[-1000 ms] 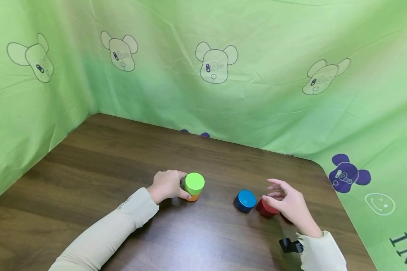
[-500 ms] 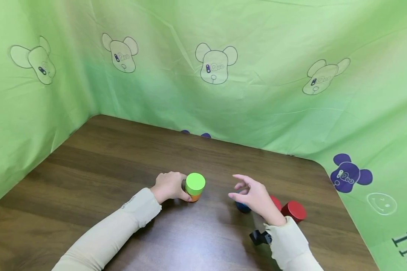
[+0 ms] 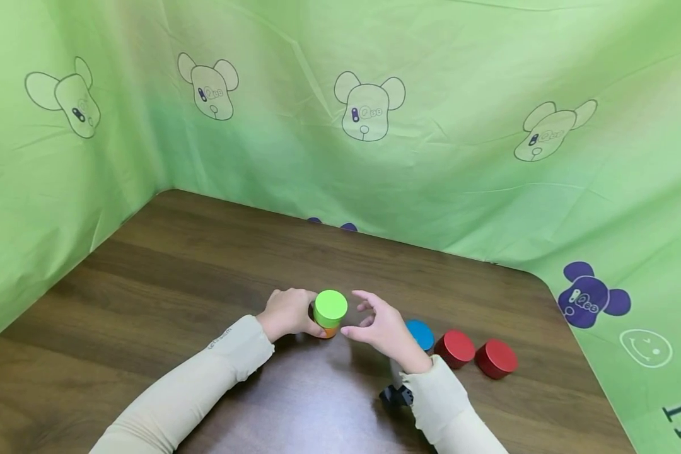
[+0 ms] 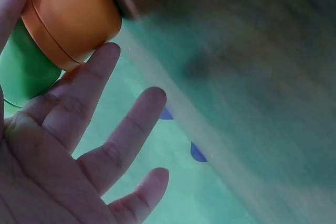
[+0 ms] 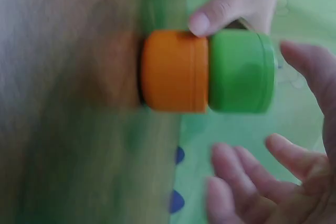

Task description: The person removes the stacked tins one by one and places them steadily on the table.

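A round green lidded jar stands on a round orange jar, the two making an upright stack on the table. My left hand holds the stack from its left side, thumb and fingertips on the orange jar around the seam, as the left wrist view also shows. Just right of the stack is my right hand, thumb and fingers spread in a wide curve with nothing between them. In the right wrist view its thumb lies close to the green jar, seemingly apart from it.
Right of the stack, a blue jar, partly hidden by my right hand, stands in a row with a red jar and another red jar. Green printed cloth hangs behind and beside the wooden table.
My right hand has swept left, from over the red jars past the blue one to beside the stack, carrying nothing. The red jars are uncovered now. My left hand stays on the stack.
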The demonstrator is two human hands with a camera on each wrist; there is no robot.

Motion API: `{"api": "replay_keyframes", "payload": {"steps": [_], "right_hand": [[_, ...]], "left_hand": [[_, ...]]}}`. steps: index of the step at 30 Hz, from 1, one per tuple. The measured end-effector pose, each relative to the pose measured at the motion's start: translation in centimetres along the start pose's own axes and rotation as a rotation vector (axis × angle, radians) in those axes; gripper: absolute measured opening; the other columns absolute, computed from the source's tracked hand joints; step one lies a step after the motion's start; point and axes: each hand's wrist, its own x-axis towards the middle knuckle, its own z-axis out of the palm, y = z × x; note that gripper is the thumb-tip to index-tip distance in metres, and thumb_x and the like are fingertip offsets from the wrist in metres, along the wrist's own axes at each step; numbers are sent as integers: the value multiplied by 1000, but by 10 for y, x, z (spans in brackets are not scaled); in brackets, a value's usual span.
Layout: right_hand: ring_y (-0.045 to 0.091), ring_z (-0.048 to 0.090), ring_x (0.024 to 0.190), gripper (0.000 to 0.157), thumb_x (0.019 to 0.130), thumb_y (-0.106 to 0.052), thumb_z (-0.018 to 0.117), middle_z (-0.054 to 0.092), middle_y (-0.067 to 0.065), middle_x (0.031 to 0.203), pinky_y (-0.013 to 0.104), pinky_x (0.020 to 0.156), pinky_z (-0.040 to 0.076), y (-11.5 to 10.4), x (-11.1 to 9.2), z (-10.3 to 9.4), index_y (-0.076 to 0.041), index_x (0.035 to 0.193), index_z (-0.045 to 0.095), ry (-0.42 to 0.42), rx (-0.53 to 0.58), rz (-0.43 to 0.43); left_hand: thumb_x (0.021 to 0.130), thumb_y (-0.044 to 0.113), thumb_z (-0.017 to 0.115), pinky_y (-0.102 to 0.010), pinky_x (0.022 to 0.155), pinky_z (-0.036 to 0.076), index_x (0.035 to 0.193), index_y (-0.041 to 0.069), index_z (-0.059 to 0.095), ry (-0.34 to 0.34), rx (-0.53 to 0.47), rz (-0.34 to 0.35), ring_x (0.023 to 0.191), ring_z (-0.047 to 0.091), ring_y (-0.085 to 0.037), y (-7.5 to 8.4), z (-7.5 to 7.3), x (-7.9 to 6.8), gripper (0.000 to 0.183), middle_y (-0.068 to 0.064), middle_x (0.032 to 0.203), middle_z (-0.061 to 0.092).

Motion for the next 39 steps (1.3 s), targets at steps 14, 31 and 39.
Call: {"api": "replay_keyframes", "payload": {"steps": [14,31,39], "right_hand": [[12,59,70,63,71,-20,83,61,6,94,30,61,48,-10,10,25,-2,126,57,88,-36,-32],[15,59,77,54,71,-17,82,62,6,98,32,68,48,-13,16,26,-3,119,61,90,-60,-60],[17,59,78,53,71,-16,81,63,7,102,32,68,47,-14,17,27,-3,119,61,77,-46,-47]], "left_hand": [[58,46,88,-39,69,40,81,22,66,-5,64,-19,68,59,-12,1,-1,3,40,11,69,62],[59,45,88,-39,70,41,78,23,67,-23,78,-47,67,57,-11,1,-1,5,36,11,67,61],[59,44,88,-38,70,40,79,22,67,-38,75,-56,66,56,-11,2,-1,5,36,11,66,60]]}}
